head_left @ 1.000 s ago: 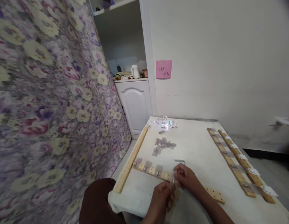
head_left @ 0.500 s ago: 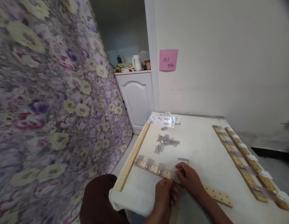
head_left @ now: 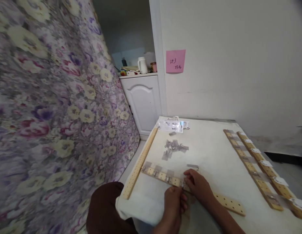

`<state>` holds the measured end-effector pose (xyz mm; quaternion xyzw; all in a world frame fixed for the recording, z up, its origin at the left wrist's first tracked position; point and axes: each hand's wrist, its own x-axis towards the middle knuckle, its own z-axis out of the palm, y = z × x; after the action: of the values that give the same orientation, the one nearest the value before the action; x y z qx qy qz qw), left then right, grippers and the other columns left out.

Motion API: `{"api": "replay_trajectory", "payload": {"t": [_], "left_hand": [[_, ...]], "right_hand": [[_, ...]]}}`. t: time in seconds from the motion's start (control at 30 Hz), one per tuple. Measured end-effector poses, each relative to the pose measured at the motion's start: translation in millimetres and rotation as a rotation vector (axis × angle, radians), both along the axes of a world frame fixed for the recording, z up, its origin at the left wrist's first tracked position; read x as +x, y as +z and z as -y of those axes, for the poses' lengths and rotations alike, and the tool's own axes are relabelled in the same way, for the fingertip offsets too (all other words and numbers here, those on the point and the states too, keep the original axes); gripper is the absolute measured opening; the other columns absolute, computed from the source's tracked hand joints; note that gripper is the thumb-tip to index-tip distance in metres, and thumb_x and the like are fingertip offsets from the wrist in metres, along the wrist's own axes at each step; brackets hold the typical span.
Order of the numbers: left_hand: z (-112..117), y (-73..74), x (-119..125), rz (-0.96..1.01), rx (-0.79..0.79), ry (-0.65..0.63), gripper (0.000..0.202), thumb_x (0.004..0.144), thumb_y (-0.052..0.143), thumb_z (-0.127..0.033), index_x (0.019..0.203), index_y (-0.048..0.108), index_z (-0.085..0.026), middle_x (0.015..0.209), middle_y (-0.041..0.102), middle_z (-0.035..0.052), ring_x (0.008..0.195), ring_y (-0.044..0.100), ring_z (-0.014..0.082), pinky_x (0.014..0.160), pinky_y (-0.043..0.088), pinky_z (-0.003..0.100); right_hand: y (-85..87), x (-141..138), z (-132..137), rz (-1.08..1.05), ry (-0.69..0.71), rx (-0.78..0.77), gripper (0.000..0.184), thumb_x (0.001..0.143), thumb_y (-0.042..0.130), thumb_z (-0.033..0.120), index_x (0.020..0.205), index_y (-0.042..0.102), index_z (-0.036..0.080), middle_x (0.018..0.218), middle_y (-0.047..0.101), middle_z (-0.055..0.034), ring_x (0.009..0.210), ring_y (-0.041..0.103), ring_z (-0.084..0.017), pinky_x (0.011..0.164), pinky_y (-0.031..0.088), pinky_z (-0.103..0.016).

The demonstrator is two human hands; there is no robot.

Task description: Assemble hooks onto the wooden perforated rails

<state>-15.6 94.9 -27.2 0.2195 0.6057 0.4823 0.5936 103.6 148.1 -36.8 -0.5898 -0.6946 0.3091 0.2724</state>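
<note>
A perforated wooden strip [head_left: 226, 202] lies across the near part of a white-covered table [head_left: 214, 156], with several clear adhesive hooks stuck along its left half [head_left: 157, 173]. My left hand [head_left: 174, 204] and my right hand [head_left: 198, 187] meet over the strip's middle, fingers pinched together on a small clear hook piece [head_left: 182, 184] pressed at the strip. A single loose hook [head_left: 193, 166] lies just beyond my right hand. A heap of loose clear hooks [head_left: 174, 148] sits further back.
Another wooden strip [head_left: 140, 162] lies along the table's left edge. Two strips with hooks and white tabs [head_left: 260, 169] lie at the right. A hook packet [head_left: 171, 125] rests at the far edge. A floral curtain [head_left: 56, 107] hangs at the left; a white cabinet [head_left: 143, 104] stands behind; a pink note [head_left: 175, 61] is on the wall.
The view has tilted down and shifted slightly. Both hands have stayed together over the strip's middle, lowering the small hook piece onto it.
</note>
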Motion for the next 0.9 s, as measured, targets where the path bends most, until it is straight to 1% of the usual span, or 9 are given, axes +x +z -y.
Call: {"api": "replay_trajectory", "payload": {"t": [0.1,0.4,0.53,0.73,0.9], "left_hand": [[-0.1,-1.0,0.5,-0.012,0.005,0.003,0.022,0.061,0.053,-0.04,0.059,0.046,-0.019,0.041,0.053,-0.0028,0.026,0.038,0.0042,0.031,0.014,0.018],[-0.8,-1.4,0.5,-0.027,0.008,-0.009,0.023,0.064,0.053,-0.04,0.059,0.047,-0.019,0.04,0.053,-0.0031,0.025,0.038,0.0045,0.03,0.014,0.018],[-0.8,-2.2,0.7,-0.031,0.014,-0.011,0.024,0.064,0.054,-0.041,0.058,0.047,-0.019,0.04,0.052,-0.0033,0.026,0.039,0.0044,0.031,0.015,0.018],[-1.4,-4.9,0.7,-0.036,0.017,-0.013,0.025,0.065,0.056,-0.042,0.06,0.049,-0.018,0.039,0.052,-0.0037,0.025,0.038,0.0044,0.031,0.014,0.018],[-1.1,-4.1,0.8,-0.035,0.022,-0.017,0.024,0.066,0.055,-0.04,0.06,0.049,-0.018,0.04,0.053,-0.0033,0.026,0.039,0.0047,0.03,0.015,0.018]], "right_hand": [[-0.6,-0.1,0.4,0.005,0.001,0.007,0.022,0.078,0.047,0.028,0.096,0.059,0.024,0.087,0.067,-0.0016,0.082,0.062,-0.018,0.073,0.042,-0.028],[-0.3,0.5,2.3,0.017,0.015,0.031,0.022,0.08,0.047,0.032,0.096,0.059,0.024,0.082,0.066,0.0001,0.076,0.061,-0.017,0.07,0.041,-0.028],[0.5,1.5,2.4,-0.003,0.026,0.023,0.024,0.078,0.05,0.033,0.097,0.059,0.023,0.081,0.065,0.0004,0.074,0.06,-0.016,0.068,0.041,-0.027],[1.4,3.3,1.3,-0.017,0.046,-0.012,0.03,0.071,0.058,0.032,0.099,0.059,0.023,0.085,0.064,0.0005,0.074,0.059,-0.016,0.068,0.041,-0.026],[3.5,2.9,2.9,0.001,0.033,-0.025,0.031,0.069,0.058,0.028,0.1,0.059,0.023,0.086,0.063,0.0007,0.076,0.059,-0.016,0.069,0.041,-0.026]]}}
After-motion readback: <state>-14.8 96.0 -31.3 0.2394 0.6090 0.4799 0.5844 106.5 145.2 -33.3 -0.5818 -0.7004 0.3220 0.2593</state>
